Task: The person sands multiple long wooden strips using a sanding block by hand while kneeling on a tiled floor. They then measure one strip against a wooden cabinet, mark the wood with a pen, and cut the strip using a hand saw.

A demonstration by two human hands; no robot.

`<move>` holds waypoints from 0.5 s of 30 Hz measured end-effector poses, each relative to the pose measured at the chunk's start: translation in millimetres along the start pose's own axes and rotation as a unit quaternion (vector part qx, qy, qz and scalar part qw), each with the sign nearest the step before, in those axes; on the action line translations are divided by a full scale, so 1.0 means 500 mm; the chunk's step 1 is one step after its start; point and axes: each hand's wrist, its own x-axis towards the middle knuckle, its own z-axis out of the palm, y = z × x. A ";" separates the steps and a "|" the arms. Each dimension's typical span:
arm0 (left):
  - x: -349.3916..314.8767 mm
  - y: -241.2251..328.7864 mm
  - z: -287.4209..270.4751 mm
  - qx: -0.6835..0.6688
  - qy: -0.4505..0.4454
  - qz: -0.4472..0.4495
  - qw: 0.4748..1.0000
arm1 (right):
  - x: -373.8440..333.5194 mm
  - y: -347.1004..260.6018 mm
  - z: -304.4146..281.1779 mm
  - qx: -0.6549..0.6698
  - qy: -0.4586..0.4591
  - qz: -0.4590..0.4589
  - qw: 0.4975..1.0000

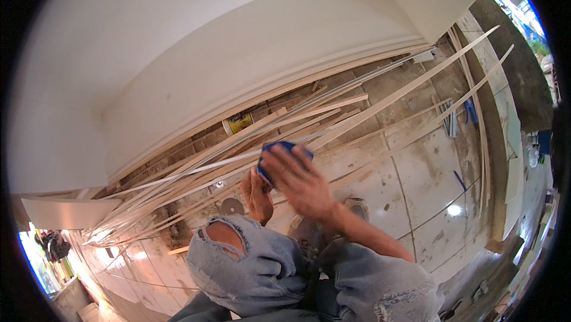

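Note:
My right hand (298, 182) lies across a dark blue object (286, 146), its fingers slightly blurred. Most of that object is covered, so its exact kind cannot be told. Close by on the left, my left hand (257, 196) is raised with bent fingers near the blue object's lower left edge. What those fingers grip is hidden. A white strip (235, 158) runs behind the hands among long, thin wooden strips (333, 105). Below the hands are my knees in torn, faded jeans (253, 265).
A yellow-labelled tub (239, 123) sits among the strips by the white panel (267, 42). On the dusty tiled floor (416, 173) lie a grey disc (232, 206), a blue-handled tool (471, 111), metal pieces (449, 118) and a thin blue stick (460, 180). More strips curve along the right.

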 end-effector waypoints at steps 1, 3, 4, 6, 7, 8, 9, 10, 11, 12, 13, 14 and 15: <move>0.001 0.011 0.000 -0.023 -0.027 0.006 0.999 | 0.002 0.025 -0.017 -0.029 0.024 0.032 0.999; -0.002 0.019 0.000 -0.014 -0.051 0.005 0.999 | -0.015 0.080 -0.056 -0.085 0.063 0.094 0.990; -0.005 0.018 0.003 -0.019 -0.048 -0.002 0.999 | -0.020 0.078 -0.049 -0.077 0.056 0.087 0.992; 0.003 0.016 0.013 -0.033 -0.051 -0.011 0.998 | -0.026 0.057 -0.023 -0.069 0.048 0.076 0.994; 0.001 0.011 0.027 -0.024 -0.015 -0.022 0.999 | -0.027 0.022 0.000 0.003 -0.028 0.089 0.996; -0.003 0.018 0.038 -0.009 0.028 -0.025 0.999 | -0.011 -0.022 0.006 -0.033 -0.008 0.001 0.999; -0.005 0.016 0.034 -0.014 0.029 -0.018 0.999 | -0.009 -0.011 0.004 -0.031 -0.024 -0.008 0.999; -0.007 0.014 0.032 -0.018 0.031 -0.009 0.999 | -0.006 0.004 0.001 -0.025 -0.038 -0.017 0.999; -0.003 0.005 0.017 -0.046 -0.013 0.010 0.999 | -0.008 0.024 -0.017 -0.052 -0.015 0.024 0.998; 0.001 -0.004 0.004 -0.073 -0.057 0.030 0.995 | -0.014 0.046 -0.042 -0.079 0.007 0.065 0.995; 0.000 -0.002 0.009 -0.060 -0.059 0.020 0.996 | -0.023 0.060 -0.053 -0.101 0.026 0.102 0.989; -0.003 -0.007 0.014 -0.053 -0.023 0.000 0.998 | -0.030 0.057 -0.040 -0.075 0.008 0.086 0.993; -0.003 -0.008 0.022 -0.049 0.010 -0.020 0.999 | -0.036 0.040 -0.020 -0.052 -0.008 0.071 0.996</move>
